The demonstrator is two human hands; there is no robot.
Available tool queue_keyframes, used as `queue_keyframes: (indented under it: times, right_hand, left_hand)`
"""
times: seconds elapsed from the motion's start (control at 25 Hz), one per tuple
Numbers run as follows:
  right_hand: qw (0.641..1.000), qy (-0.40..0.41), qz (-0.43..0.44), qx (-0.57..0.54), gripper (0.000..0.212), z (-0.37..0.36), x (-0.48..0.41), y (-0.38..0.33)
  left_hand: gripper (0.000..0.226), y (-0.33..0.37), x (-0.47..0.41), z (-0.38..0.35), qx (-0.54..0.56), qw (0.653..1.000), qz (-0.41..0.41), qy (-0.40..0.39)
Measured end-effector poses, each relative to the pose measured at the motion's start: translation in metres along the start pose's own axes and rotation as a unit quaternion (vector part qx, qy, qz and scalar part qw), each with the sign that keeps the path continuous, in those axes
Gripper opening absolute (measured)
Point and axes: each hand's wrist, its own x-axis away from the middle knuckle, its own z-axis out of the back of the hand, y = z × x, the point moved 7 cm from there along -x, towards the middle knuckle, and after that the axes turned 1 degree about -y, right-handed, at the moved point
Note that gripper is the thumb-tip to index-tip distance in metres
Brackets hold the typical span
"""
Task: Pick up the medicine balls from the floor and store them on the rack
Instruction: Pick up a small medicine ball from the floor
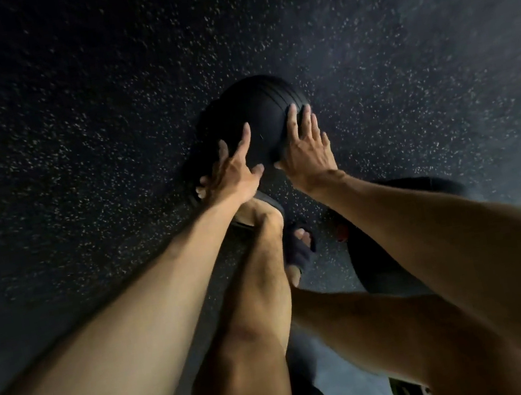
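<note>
The ribbed black medicine ball (pixel 249 111) sits on the speckled floor (pixel 72 124), just beyond my feet. My left hand (pixel 234 167) and right hand (pixel 305 146) press its opposite sides, fingers spread. Judged heavy and smooth-skinned; I should scoop from underneath.

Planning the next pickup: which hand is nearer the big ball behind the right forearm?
Right. The right hand presses the ribbed ball's right side, toward the big ball; the left hand presses its left side.

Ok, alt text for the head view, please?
The left hand and right hand press opposite sides of a black ribbed medicine ball against a dark speckled floor. Another dark ball lies beside a sandalled foot.
</note>
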Motion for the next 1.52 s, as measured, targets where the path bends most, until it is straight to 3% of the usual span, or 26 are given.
queue_keyframes:
  times: [0.2,0.56,0.68,0.8,0.92,1.04,1.12,1.2,1.36,1.52]
  right_hand:
    - [0.999,-0.01,-0.009,0.046,0.106,0.049,-0.049,-0.045]
    - [0.995,-0.02,0.007,0.101,0.1,0.106,-0.155,-0.145]
    - [0.998,-0.025,0.011,0.062,0.085,0.127,-0.194,-0.158]
    - [0.989,0.0,0.145,0.031,0.069,0.14,-0.193,-0.145]
    - [0.965,-0.002,0.255,0.062,0.084,0.144,-0.161,-0.118]
    - [0.95,-0.008,0.297,0.1,0.109,0.146,-0.162,-0.121]
    - [0.951,-0.022,0.294,0.09,0.112,0.156,-0.184,-0.149]
    - [0.961,-0.032,0.264,0.078,0.109,0.168,-0.204,-0.171]
    - [0.974,-0.054,0.2,0.087,0.101,0.191,-0.241,-0.223]
    - [0.988,-0.04,0.147,0.019,0.089,0.207,-0.262,-0.263]
  left_hand:
    - [0.089,-0.008,-0.021,0.042,0.069,0.997,-0.012,0.04]
    - [0.132,-0.001,-0.046,0.083,0.156,0.977,0.072,0.127]
    - [0.127,-0.006,-0.079,0.115,0.189,0.967,0.093,0.141]
    - [0.117,-0.02,-0.102,0.146,0.279,0.943,0.095,0.154]
    - [0.095,-0.026,-0.115,0.186,0.365,0.904,0.089,0.204]
    - [0.074,-0.034,-0.13,0.222,0.384,0.877,0.159,0.241]
    - [0.064,-0.042,-0.136,0.241,0.376,0.859,0.196,0.286]
    - [0.062,-0.039,-0.129,0.239,0.373,0.852,0.173,0.325]
    - [0.096,-0.006,-0.1,0.214,0.33,0.886,0.092,0.313]
    - [0.107,-0.016,-0.114,0.24,0.307,0.892,0.11,0.312]
